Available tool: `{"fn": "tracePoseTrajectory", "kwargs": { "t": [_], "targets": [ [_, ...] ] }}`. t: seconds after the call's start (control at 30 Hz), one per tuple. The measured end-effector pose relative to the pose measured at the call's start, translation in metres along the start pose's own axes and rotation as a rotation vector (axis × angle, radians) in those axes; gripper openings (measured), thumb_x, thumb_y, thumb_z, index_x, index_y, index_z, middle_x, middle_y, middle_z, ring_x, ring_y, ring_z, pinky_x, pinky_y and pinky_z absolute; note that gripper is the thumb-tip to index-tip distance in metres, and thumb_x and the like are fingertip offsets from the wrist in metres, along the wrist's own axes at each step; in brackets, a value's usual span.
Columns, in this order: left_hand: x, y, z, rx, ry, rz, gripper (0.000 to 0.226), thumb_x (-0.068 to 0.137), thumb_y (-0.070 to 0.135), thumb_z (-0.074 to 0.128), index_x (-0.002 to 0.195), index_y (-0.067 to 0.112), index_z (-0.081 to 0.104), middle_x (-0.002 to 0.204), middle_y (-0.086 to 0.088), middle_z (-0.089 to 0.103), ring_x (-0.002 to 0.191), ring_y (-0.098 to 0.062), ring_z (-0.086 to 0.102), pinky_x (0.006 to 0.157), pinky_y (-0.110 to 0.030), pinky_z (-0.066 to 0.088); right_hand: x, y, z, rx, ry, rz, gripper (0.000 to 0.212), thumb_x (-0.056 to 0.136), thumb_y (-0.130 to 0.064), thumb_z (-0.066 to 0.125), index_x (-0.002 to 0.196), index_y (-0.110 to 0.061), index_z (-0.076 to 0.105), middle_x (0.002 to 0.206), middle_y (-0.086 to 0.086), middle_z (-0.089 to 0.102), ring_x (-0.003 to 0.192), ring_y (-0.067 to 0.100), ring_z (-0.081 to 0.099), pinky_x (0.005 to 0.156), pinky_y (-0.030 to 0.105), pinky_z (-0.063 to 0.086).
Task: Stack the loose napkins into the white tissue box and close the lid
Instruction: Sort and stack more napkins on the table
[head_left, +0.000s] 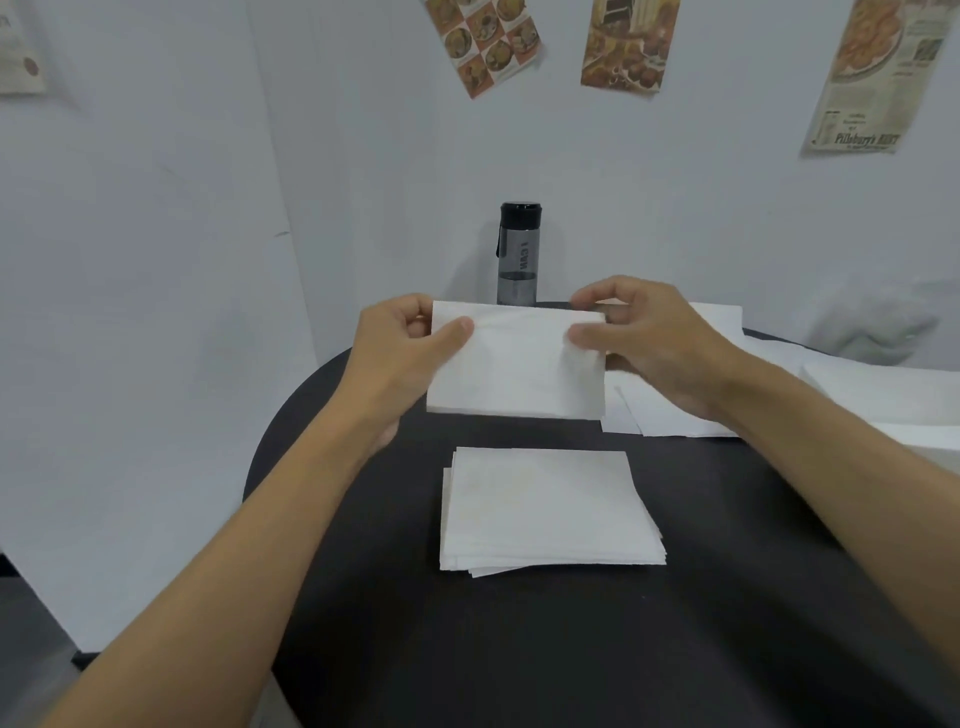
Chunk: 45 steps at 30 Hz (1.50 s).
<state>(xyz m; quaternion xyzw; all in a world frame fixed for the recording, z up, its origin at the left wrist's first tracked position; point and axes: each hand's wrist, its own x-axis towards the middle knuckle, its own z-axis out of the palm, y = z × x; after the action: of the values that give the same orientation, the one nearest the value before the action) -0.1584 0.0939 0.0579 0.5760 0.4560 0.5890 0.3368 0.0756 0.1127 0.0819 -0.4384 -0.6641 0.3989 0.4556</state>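
Observation:
A folded white napkin (519, 364) hangs upright above the black round table (363, 545). My left hand (405, 348) pinches its upper left corner and my right hand (654, 343) pinches its upper right corner. Below it a neat stack of folded napkins (545, 509) lies flat on the table. More loose napkins (670, 415) lie spread at the right behind my right hand. A white box-like shape (893, 389) sits at the table's far right edge; I cannot tell whether it is the tissue box.
A dark grey water bottle (518, 254) with a black cap stands at the table's back edge against the white wall. Paper clippings (878, 78) hang on the wall above. The table's front half is bare black surface.

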Motion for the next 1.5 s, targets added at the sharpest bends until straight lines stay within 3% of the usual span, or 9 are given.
{"fn": "tracePoseTrajectory", "kwargs": {
  "t": [0.13, 0.23, 0.33, 0.53, 0.7, 0.87, 1.13, 1.33, 1.5],
  "targets": [
    [-0.026, -0.012, -0.003, 0.085, -0.082, -0.133, 0.012, 0.089, 0.011, 0.072, 0.099, 0.012, 0.064, 0.083, -0.004, 0.076, 0.076, -0.017, 0.072, 0.073, -0.033, 0.056, -0.031, 0.02, -0.003, 0.064, -0.039, 0.162, 0.032, 0.088, -0.003, 0.072, 0.116, -0.012, 0.06, 0.087, 0.008, 0.067, 0.077, 0.017, 0.069, 0.066, 0.025, 0.055],
    [-0.045, -0.027, -0.001, 0.35, -0.154, -0.075, 0.017, 0.088, 0.015, 0.072, 0.098, 0.021, 0.06, 0.06, 0.004, 0.059, 0.05, -0.009, 0.049, 0.052, -0.018, 0.041, -0.045, 0.04, -0.002, -0.196, -0.075, 0.223, 0.027, 0.085, -0.012, 0.075, 0.109, -0.019, 0.064, 0.08, 0.001, 0.061, 0.07, 0.011, 0.061, 0.067, 0.02, 0.046],
    [-0.055, -0.04, -0.001, 0.491, -0.204, -0.018, 0.017, 0.086, 0.017, 0.071, 0.096, 0.025, 0.06, 0.057, 0.01, 0.05, 0.051, -0.006, 0.042, 0.055, -0.015, 0.039, -0.049, 0.053, -0.001, -0.373, -0.165, 0.255, 0.027, 0.083, -0.017, 0.076, 0.106, -0.025, 0.065, 0.093, 0.003, 0.064, 0.079, 0.016, 0.06, 0.077, 0.024, 0.049],
    [-0.064, -0.042, 0.001, 0.605, -0.258, 0.001, 0.024, 0.09, 0.032, 0.069, 0.11, 0.035, 0.057, 0.107, 0.009, 0.053, 0.091, -0.004, 0.054, 0.071, -0.002, 0.038, -0.046, 0.038, 0.002, -0.545, -0.395, 0.148, 0.043, 0.087, -0.032, 0.075, 0.127, -0.027, 0.058, 0.123, -0.01, 0.057, 0.109, 0.004, 0.055, 0.085, 0.014, 0.045],
    [-0.072, -0.042, -0.001, 0.658, -0.387, -0.051, 0.041, 0.076, 0.057, 0.064, 0.114, 0.046, 0.051, 0.113, 0.023, 0.057, 0.102, -0.004, 0.059, 0.092, -0.034, 0.051, -0.037, 0.026, 0.014, -0.7, -0.681, 0.182, 0.045, 0.079, -0.045, 0.081, 0.117, -0.034, 0.059, 0.114, -0.018, 0.06, 0.108, 0.006, 0.06, 0.086, 0.024, 0.049],
    [-0.081, -0.039, -0.001, 0.613, -0.342, -0.074, 0.043, 0.081, 0.049, 0.07, 0.118, 0.048, 0.049, 0.116, 0.021, 0.057, 0.114, 0.001, 0.054, 0.104, -0.037, 0.046, -0.038, 0.013, 0.015, -0.759, -0.761, 0.296, 0.042, 0.075, -0.04, 0.085, 0.109, -0.027, 0.064, 0.106, -0.014, 0.072, 0.097, 0.006, 0.07, 0.078, 0.02, 0.052],
    [-0.095, -0.034, 0.001, 0.439, -0.135, -0.131, 0.064, 0.084, 0.045, 0.074, 0.138, 0.034, 0.042, 0.128, 0.012, 0.051, 0.119, -0.007, 0.053, 0.093, -0.023, 0.043, -0.066, 0.019, 0.003, -0.524, -0.467, 0.263, 0.022, 0.081, -0.027, 0.08, 0.096, -0.019, 0.067, 0.091, -0.011, 0.074, 0.085, 0.005, 0.071, 0.068, 0.018, 0.05],
    [-0.096, -0.023, 0.021, -0.107, -0.162, -0.389, 0.116, 0.069, 0.058, 0.083, 0.157, 0.014, 0.021, 0.135, 0.001, 0.062, 0.118, -0.019, 0.064, 0.109, -0.04, 0.045, -0.091, 0.037, 0.003, 0.009, -0.113, 0.164, 0.031, 0.085, -0.022, 0.078, 0.113, -0.015, 0.067, 0.106, -0.005, 0.075, 0.099, 0.015, 0.072, 0.088, 0.034, 0.057],
    [-0.093, -0.002, 0.062, -0.217, -0.183, -0.176, 0.054, 0.087, 0.03, 0.076, 0.134, 0.013, 0.055, 0.121, 0.0, 0.072, 0.11, -0.019, 0.07, 0.096, -0.044, 0.056, -0.104, 0.039, 0.01, 0.279, 0.004, 0.058, 0.043, 0.086, -0.02, 0.075, 0.127, -0.02, 0.06, 0.117, -0.003, 0.072, 0.108, 0.019, 0.07, 0.094, 0.042, 0.057]
  ]
}}
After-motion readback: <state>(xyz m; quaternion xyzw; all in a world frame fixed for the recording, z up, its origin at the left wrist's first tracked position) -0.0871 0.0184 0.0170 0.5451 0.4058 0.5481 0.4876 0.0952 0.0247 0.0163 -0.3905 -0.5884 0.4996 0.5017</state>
